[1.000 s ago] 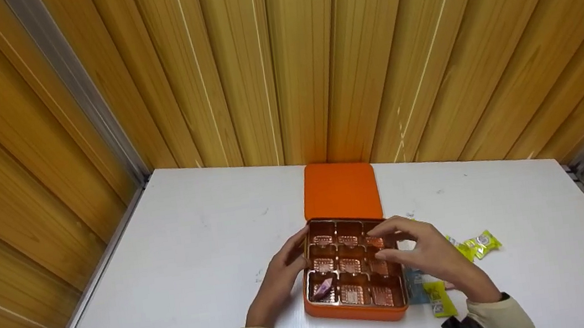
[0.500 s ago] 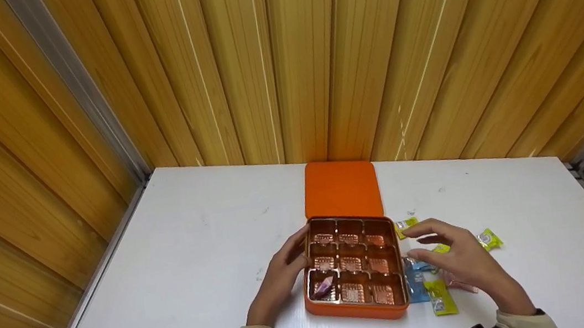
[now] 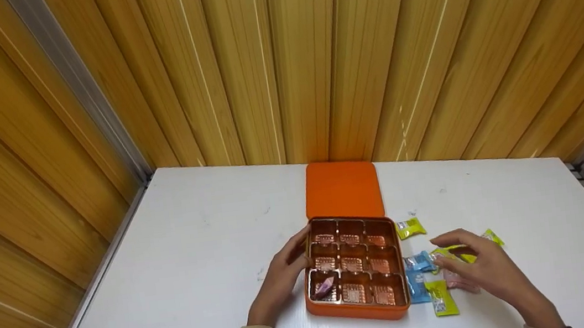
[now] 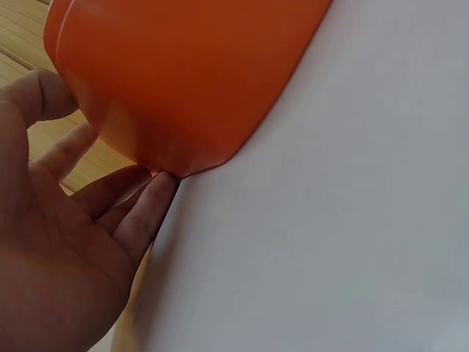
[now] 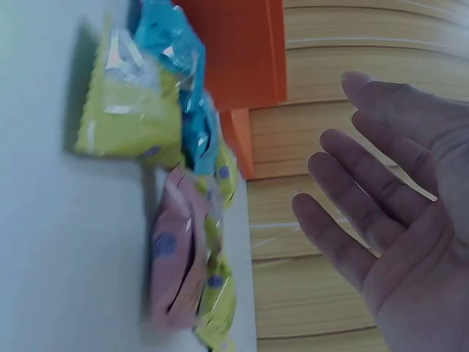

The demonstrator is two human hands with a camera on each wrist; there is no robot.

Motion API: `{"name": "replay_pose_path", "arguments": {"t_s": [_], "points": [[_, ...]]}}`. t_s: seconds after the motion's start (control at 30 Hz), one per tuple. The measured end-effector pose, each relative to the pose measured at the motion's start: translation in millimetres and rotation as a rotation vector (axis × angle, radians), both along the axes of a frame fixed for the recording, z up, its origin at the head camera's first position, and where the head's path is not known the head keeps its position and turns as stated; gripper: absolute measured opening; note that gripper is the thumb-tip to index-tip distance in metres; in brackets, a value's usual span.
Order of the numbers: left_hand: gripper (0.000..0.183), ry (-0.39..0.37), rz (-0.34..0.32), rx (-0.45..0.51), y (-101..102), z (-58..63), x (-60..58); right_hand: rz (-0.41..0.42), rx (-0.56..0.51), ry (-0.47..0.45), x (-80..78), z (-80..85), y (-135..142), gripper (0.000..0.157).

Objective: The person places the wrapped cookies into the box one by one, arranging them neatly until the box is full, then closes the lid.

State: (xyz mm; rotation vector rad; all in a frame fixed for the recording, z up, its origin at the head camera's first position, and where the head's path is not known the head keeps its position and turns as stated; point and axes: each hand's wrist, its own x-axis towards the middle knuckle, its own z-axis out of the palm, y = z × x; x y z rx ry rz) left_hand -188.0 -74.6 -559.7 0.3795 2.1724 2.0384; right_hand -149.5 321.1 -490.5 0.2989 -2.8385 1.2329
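An orange tin box [image 3: 355, 313] with a brown divided tray [image 3: 353, 278] stands open on the table. A pink-purple wrapped candy [image 3: 325, 288] lies in its near-left compartment. My left hand [image 3: 279, 282] rests against the box's left side, the fingertips [image 4: 165, 191] touching its outer wall. To the right of the box, my right hand [image 3: 485, 265] hovers above wrapped candies, fingers spread and holding nothing. Among them are a yellow packet [image 5: 135, 114], a blue packet [image 5: 176, 44] and a pink packet [image 5: 176, 257]. The right hand partly covers the pile in the head view.
The orange lid [image 3: 342, 190] lies folded back behind the box. Another yellow packet [image 3: 410, 227] sits by the box's far-right corner. Wood-patterned panels [image 3: 302, 62] enclose the white table [image 3: 198, 264] at the back and sides.
My right hand has moved from over the box's right compartments to the right and nearer, above the candies, uncovering the tray. The left hand stays at the box's side.
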Motion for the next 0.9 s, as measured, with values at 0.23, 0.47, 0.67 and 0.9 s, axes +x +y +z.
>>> {"name": "replay_pose_path", "arguments": {"t_s": [0.23,0.47,0.67,0.9], "points": [[0.067,0.011,-0.011,0.003,0,-0.6,-0.3,-0.046,0.043,-0.037,7.5,-11.7,17,0.040],[0.067,0.008,-0.017,0.008,0,-0.5,0.2,-0.046,0.063,-0.080,11.1,-19.1,28,0.040],[0.067,-0.005,-0.026,0.010,0,-0.9,-0.1,-0.058,0.104,-0.099,11.6,-25.8,32,0.039],[0.068,-0.013,-0.021,0.014,0,-1.8,-0.3,-0.086,0.183,-0.142,10.4,-30.8,33,0.047]]}}
